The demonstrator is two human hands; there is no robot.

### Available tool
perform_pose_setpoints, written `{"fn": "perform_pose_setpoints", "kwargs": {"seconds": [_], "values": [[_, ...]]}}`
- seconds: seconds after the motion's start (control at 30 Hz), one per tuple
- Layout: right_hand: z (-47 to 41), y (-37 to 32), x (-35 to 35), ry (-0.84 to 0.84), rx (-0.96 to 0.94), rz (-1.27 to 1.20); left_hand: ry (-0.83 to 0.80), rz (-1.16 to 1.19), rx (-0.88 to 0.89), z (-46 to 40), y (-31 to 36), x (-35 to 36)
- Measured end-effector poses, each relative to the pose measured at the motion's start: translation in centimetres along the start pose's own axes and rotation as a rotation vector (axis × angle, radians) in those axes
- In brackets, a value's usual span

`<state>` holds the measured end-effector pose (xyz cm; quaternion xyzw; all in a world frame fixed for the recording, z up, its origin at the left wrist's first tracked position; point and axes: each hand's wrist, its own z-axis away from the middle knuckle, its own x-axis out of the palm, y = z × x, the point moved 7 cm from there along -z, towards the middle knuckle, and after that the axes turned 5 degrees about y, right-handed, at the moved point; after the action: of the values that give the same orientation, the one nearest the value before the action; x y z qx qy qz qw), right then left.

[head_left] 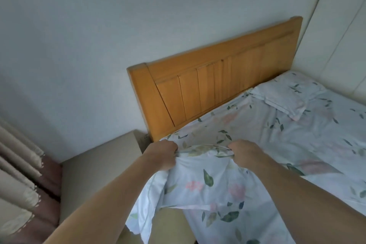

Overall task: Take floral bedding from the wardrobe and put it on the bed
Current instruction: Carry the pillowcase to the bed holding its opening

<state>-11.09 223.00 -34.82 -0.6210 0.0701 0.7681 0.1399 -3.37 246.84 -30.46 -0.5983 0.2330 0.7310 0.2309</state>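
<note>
A pale floral sheet (263,136) with green leaves and pink flowers lies spread over the bed, up to the wooden headboard (208,83). My left hand (162,154) and my right hand (245,154) each grip a bunched edge of a floral bedding piece (208,188), held up near the bed's near-left corner; its loose end hangs down off the side. A matching floral pillow (287,97) rests by the headboard at the right.
A beige bedside cabinet (99,164) stands left of the bed against the grey wall. Beige curtains (17,164) hang at the far left over a reddish floor. A cream padded wall panel (340,25) runs along the bed's right side.
</note>
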Motion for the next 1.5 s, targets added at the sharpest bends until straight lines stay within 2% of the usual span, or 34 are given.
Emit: {"fn": "perform_pose_setpoints", "kwargs": {"seconds": [0.23,0.43,0.53,0.6,0.67,0.77,0.8,0.83,0.87,0.9,1.03,1.1,1.17,1.2,1.27,1.3,1.33,1.4,1.5], "values": [[-15.6,5.6,-1.3,0.049,-0.048,-0.025,0.007,0.027,0.077,-17.3,-0.1,-0.2],[-27.3,9.0,-3.3,0.163,-0.095,0.003,0.091,-0.13,0.243,-27.0,1.1,-1.4],[-31.1,11.5,-1.6,0.286,-0.143,0.042,0.128,-0.199,0.365,-30.1,3.3,1.7],[-32.7,13.4,2.3,0.334,-0.112,0.044,0.052,-0.178,0.39,-31.4,5.4,6.5],[-33.4,15.3,9.3,0.245,-0.032,0.08,-0.152,-0.122,0.378,-32.0,7.4,14.5],[-33.1,18.7,22.5,-0.109,0.114,0.082,-0.632,-0.074,0.373,-33.2,9.4,27.3],[-32.8,20.0,26.7,-0.27,0.162,0.049,-0.699,-0.078,0.399,-34.9,9.8,30.2],[-32.7,21.4,30.0,-0.399,0.225,-0.019,-0.698,-0.06,0.407,-37.6,10.0,32.2],[-33.1,22.8,32.2,-0.452,0.321,-0.13,-0.64,-0.017,0.386,-41.1,10.1,33.7],[-34.0,24.5,33.5,-0.421,0.458,-0.279,-0.532,0.045,0.34,-45.4,9.9,34.5],[-37.4,32.6,35.5,0.151,1.102,-0.787,-0.003,0.245,0.102,-62.1,9.7,34.7],[-38.3,35.2,37.8,0.276,1.345,-1.083,0.07,0.336,-0.048,-68.1,9.9,35.2],[-40.4,36.2,39.8,0.293,1.348,-1.23,-0.005,0.441,-0.246,-72.7,9.2,37.3],[-41.4,36.4,40.6,0.287,1.319,-1.213,-0.065,0.522,-0.334,-74.1,8.7,38.7],[-42.5,36.3,41.3,0.314,1.322,-1.09,-0.148,0.681,-0.399,-75.3,8.5,40.9],[-42.8,36.4,41.4,0.389,1.333,-1.081,-0.119,0.668,-0.38,-75.3,8.5,41.2],[-43.2,36.4,40.7,0.474,1.333,-1.06,-0.035,0.595,-0.347,-75.3,8.6,40.7],[-43.4,36.7,37.9,0.637,1.339,-0.957,0.232,0.45,-0.316,-75.4,8.5,37.4],[-44.6,38.6,32.3,0.871,1.37,-0.912,0.591,0.47,-0.248,-77.1,9.1,31.1]]}}
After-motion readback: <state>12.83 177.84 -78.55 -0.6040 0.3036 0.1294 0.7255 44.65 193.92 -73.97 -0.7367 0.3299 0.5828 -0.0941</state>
